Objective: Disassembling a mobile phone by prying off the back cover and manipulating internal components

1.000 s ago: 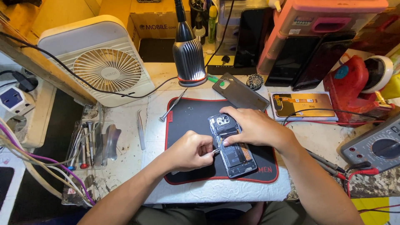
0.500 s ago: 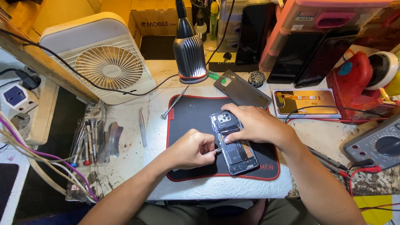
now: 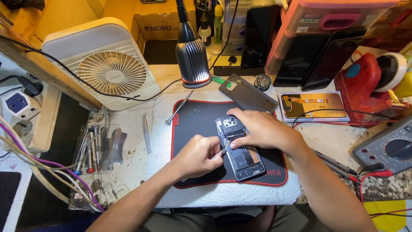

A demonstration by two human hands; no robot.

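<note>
While the opened phone (image 3: 239, 148) lies face down on the black mat (image 3: 193, 124) in the middle of the worktop (image 3: 133, 172), both hands work on it. The right hand (image 3: 262, 129) lies across the phone's upper half, its fingers (image 3: 237, 144) pressed together on the exposed inside just below the camera block, holding the phone flat. The left hand (image 3: 198, 155) sits just left of the phone, curled into a loose fist, its fingers pinched shut on a thin metal tool (image 3: 222, 151) whose tip touches the phone's left edge. What kind of tool it is cannot be told, as most of it is hidden in the hand.

A dark back cover (image 3: 248, 93) rests tilted at the mat's upper right corner, with a small round dark object (image 3: 262, 81) just beyond it. A screwdriver (image 3: 178, 112) lies slanted across the mat's upper left corner, below the head of a ribbed lamp (image 3: 193, 60). Tweezers (image 3: 146, 132) lie on the worktop left of the mat, and further left a cluster of small tools (image 3: 92, 148) sits beside a bundle of cables (image 3: 38, 167). A white fan (image 3: 105, 68) stands at the back left. To the right of the mat a display panel (image 3: 311, 105) lies flat, with a red device (image 3: 365, 83) behind it and a multimeter (image 3: 388, 148) at the right edge, its red lead (image 3: 371, 175) trailing near the right forearm.
</note>
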